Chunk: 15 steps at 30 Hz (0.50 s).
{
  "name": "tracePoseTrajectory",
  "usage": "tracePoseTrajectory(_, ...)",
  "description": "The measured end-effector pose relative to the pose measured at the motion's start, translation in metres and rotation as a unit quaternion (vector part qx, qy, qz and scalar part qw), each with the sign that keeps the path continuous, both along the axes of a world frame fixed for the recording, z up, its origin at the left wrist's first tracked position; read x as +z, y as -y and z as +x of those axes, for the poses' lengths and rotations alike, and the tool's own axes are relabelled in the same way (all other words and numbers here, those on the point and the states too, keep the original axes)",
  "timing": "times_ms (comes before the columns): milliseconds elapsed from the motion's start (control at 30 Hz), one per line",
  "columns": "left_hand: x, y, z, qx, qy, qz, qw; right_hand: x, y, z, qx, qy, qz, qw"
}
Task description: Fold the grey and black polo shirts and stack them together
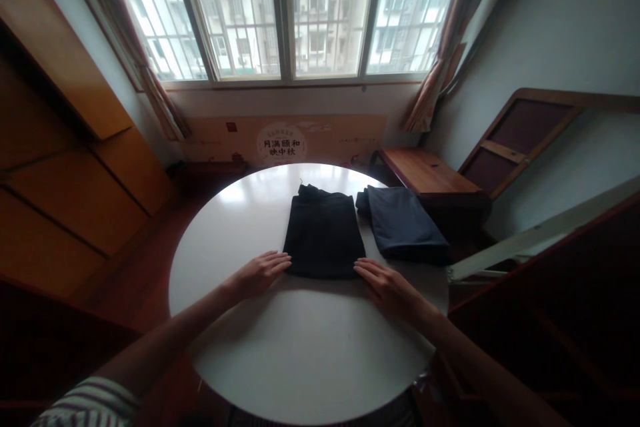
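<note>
A folded black garment (pixel 323 233) lies in the middle of the round white table (pixel 300 353). My left hand (pixel 260 273) rests flat on the table, fingers stretched out, its fingertips at the garment's near left corner. Flat and open as well, my right hand (pixel 387 287) touches the near right corner with its fingertips. Neither hand holds anything. A second folded garment, dark blue (pixel 405 223), lies to the right of the black one, near the table's right edge.
A wooden bench (pixel 425 173) stands behind the table at the right. A cardboard panel with printed characters (pixel 280 140) leans under the window. Wooden cabinets (pixel 65 167) line the left wall. A framed board (pixel 520 140) leans on the right wall.
</note>
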State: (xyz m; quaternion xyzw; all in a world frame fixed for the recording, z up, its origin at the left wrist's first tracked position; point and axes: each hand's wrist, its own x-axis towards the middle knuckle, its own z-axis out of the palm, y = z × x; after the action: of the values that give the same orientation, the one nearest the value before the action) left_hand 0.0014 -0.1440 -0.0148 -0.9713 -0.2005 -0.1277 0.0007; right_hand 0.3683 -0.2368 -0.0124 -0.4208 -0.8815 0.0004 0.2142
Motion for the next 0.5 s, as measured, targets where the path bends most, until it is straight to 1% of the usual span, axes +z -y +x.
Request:
tracePoseTrajectory(67,0.003,0.009,-0.002,-0.004,0.027,-0.016,0.999,0.006,0.006,-0.002,0.004,-0.007,0.008,1.0)
tracePoseTrajectory(133,0.009,0.025,-0.007,-0.016,0.053,-0.042,0.998,0.015,0.02,-0.003,0.018,-0.025,-0.012,0.999)
tracePoseTrajectory(200,0.019,0.047,-0.014,-0.033,0.074,-0.095,0.992,0.025,0.038,-0.002,0.04,-0.041,-0.058,0.997)
tracePoseTrajectory(267,0.032,0.068,-0.022,-0.033,0.097,-0.173,0.98,0.035,0.055,0.0,0.054,-0.064,-0.098,0.992)
tracePoseTrajectory(300,0.038,0.077,-0.024,-0.016,0.116,-0.213,0.97,0.039,0.061,0.0,0.049,-0.086,-0.107,0.989)
tracePoseTrajectory(367,0.048,0.085,-0.025,0.047,0.169,-0.278,0.944,0.046,0.065,0.0,0.011,-0.148,-0.104,0.983)
tracePoseTrajectory(433,0.052,0.078,-0.018,0.121,0.234,-0.32,0.91,0.051,0.054,-0.004,-0.054,-0.224,-0.098,0.968)
tracePoseTrajectory(500,0.051,0.06,-0.005,0.175,0.299,-0.361,0.866,0.054,0.031,-0.012,-0.108,-0.301,-0.117,0.94)
